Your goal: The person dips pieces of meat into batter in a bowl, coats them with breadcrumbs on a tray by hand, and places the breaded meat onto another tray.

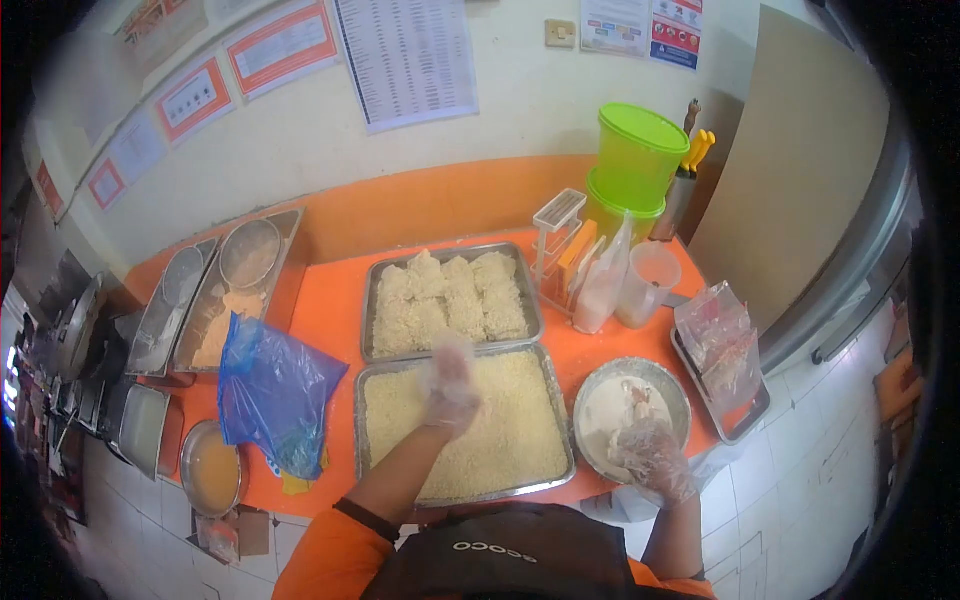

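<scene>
White-dusted, pinkish lumps (641,401) lie just far of the clear-gloved right hand (650,460), the nearer; I cannot tell its grip.

This looks like a commercial kitchen: steel trays (545,482) of crumbs and coated pieces on an orange worktop (335,287), a knife block (676,203) at its far edge, printed notices (408,62) above.

Left hand (452,392) blurred, anything within the right hand (652,460) unclear, fine print on the wall sheets (408,62) illegibly small.
</scene>
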The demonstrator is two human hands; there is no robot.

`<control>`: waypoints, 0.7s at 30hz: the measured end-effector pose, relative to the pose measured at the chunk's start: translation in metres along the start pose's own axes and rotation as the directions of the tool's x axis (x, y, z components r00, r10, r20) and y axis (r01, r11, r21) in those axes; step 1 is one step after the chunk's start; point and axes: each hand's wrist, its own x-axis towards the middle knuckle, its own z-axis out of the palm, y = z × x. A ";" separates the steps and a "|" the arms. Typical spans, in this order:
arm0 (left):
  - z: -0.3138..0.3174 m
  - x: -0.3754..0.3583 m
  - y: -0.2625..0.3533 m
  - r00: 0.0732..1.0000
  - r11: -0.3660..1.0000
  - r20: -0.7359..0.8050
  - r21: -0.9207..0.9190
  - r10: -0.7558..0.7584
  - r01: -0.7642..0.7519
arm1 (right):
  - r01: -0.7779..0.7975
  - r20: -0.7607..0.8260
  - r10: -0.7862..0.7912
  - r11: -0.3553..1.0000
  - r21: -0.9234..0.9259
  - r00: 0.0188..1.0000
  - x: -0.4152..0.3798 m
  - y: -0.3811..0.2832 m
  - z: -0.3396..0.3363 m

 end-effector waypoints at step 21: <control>-0.079 -0.034 -0.012 0.734 0.750 0.427 -0.172 -0.528 0.639 | 0.008 -0.091 -0.009 1.000 -0.005 0.996 -0.006 0.012 0.010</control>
